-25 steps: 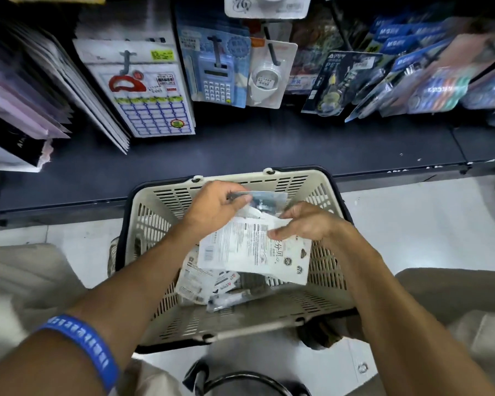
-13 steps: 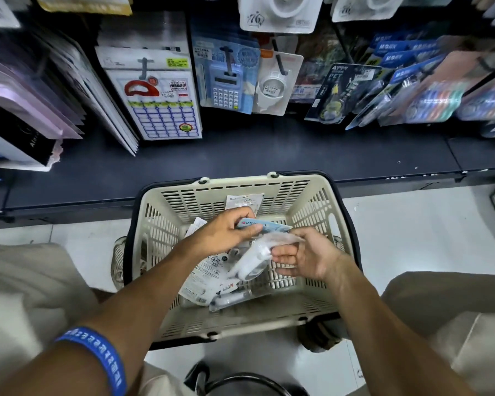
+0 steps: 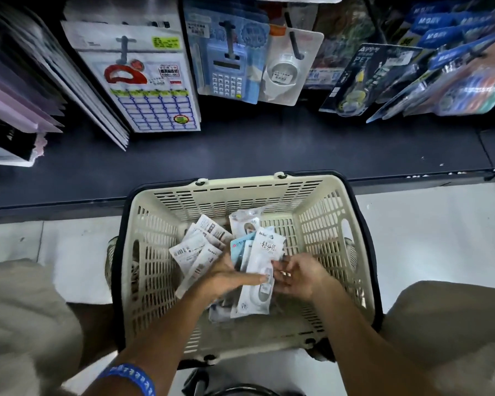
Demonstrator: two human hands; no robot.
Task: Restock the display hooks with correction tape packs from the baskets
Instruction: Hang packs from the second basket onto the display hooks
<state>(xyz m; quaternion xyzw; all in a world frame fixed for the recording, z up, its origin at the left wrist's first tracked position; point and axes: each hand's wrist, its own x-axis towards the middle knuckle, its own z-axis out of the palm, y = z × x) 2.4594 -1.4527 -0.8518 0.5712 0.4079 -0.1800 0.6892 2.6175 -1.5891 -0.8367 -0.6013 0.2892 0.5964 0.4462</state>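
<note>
A dark shelf ledge [image 3: 240, 150] runs well beyond both hands, and above it hang carded goods: a calendar-patterned pack [image 3: 152, 92], a blue calculator pack [image 3: 226, 70], a clear blister pack [image 3: 286, 67] and a black pen pack [image 3: 363, 78], with a blurred row of blue packs to the far right that cannot be counted.

One cream slotted basket [image 3: 326, 224] sits on the pale floor between the person's knees, and both hands reach down into it. It holds a loose heap of correction tape packs; roughly seven or eight show, though overlaps make an exact count uncertain.

The front pack [image 3: 265, 261], white with dark characters printed near its top, stands tilted between the two hands. The left hand [image 3: 226, 281] lies over the heap with its fingers extended and close together, the fingertips touching the pack's lower left face. Just left of those fingers lie three white barcode-backed packs [image 3: 195, 252], fanned out. Behind the fingertips a light blue pack [image 3: 239, 248] and one more pack with a small printed figure [image 3: 246, 224] lean upright.

The right hand [image 3: 297, 277] is at the front pack's right edge, fingers curled and narrow, pinching that edge.

One blue wristband [image 3: 132, 377] circles the left forearm.
</note>
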